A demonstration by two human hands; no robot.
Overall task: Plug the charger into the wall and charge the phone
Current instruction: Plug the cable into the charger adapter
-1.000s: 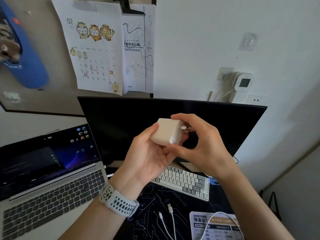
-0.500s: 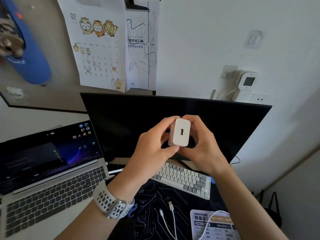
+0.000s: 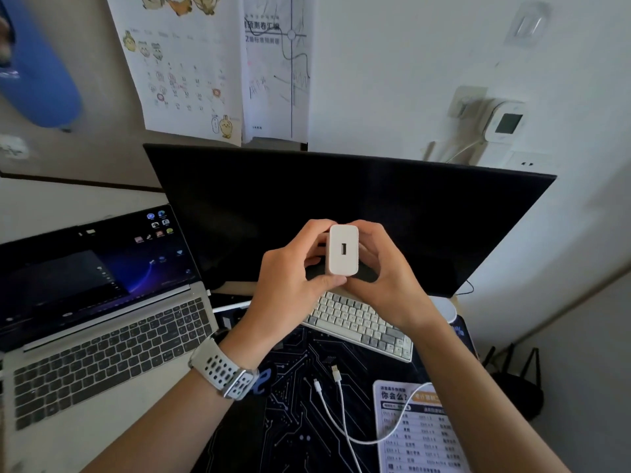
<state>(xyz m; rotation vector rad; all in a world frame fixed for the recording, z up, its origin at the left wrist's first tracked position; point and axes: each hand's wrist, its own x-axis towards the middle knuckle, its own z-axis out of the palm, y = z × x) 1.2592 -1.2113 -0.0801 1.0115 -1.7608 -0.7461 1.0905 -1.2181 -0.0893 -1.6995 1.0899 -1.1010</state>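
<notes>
A dark monitor [image 3: 341, 213] is standing behind both hands. The left hand [image 3: 290, 285] and the right hand [image 3: 389, 278] are gripping the white charger [image 3: 343, 250] between them, fingers curled round its sides and back, port face showing upright. A white cable [image 3: 341, 418] is lying loose on the desk mat [image 3: 293, 404] below.

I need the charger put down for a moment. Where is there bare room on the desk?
Best patch: dark desk mat between the watch wrist and the white cable. Crowded: laptop left, keyboard under the hands, leaflet right.
</notes>
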